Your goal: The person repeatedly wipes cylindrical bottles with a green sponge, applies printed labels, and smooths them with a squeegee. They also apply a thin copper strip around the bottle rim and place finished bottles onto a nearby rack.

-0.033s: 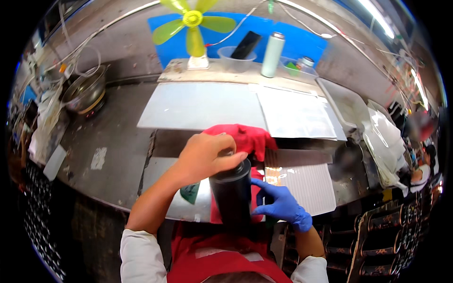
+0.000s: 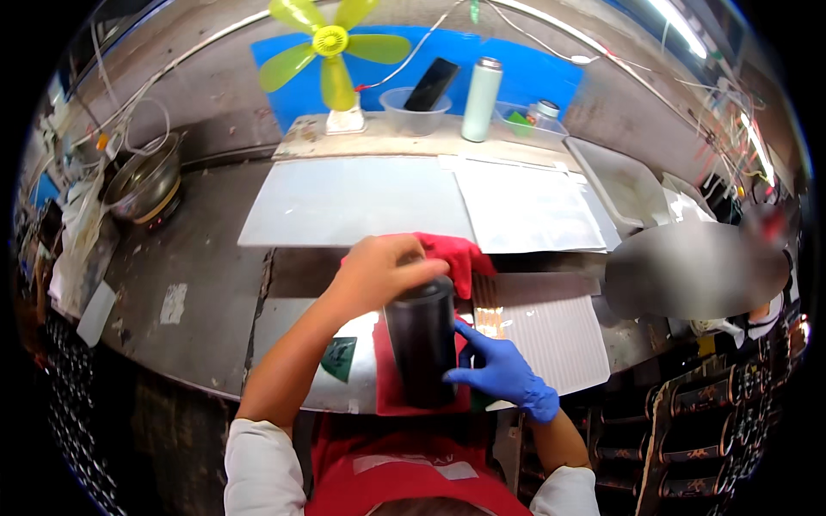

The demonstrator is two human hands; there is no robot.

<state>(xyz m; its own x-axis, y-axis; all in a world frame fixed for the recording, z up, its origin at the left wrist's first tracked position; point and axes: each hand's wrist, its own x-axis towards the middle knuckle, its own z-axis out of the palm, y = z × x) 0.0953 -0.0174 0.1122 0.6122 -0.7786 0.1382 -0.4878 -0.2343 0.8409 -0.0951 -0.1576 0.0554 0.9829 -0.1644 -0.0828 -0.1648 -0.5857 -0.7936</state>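
Note:
A tall black cylinder [image 2: 420,348] stands upright on a red cloth [image 2: 391,387] at the near edge of the bench. Over its top is my bare left hand [image 2: 383,271], fingers curled and thumb reaching across the rim. What those fingers pinch, if anything, is hidden and slightly blurred. My right hand [image 2: 503,368], in a blue glove, holds the cylinder's lower right side, its thumb in front and index finger along the side. Behind my left hand lies a bunched red cloth [image 2: 456,258]. A dark green triangular piece [image 2: 339,358] rests left of the cylinder.
To the right is a pale ribbed sheet [image 2: 555,335]. White sheets [image 2: 529,206] lie farther back, below a shelf with a yellow-green fan [image 2: 330,41], a phone in a tub [image 2: 415,116] and a pale green flask [image 2: 482,99]. A metal bowl [image 2: 142,185] sits far left.
The whole view has shifted slightly. My left hand has slid a little toward the left of the cylinder's top. My right thumb now overlaps the cylinder's front more.

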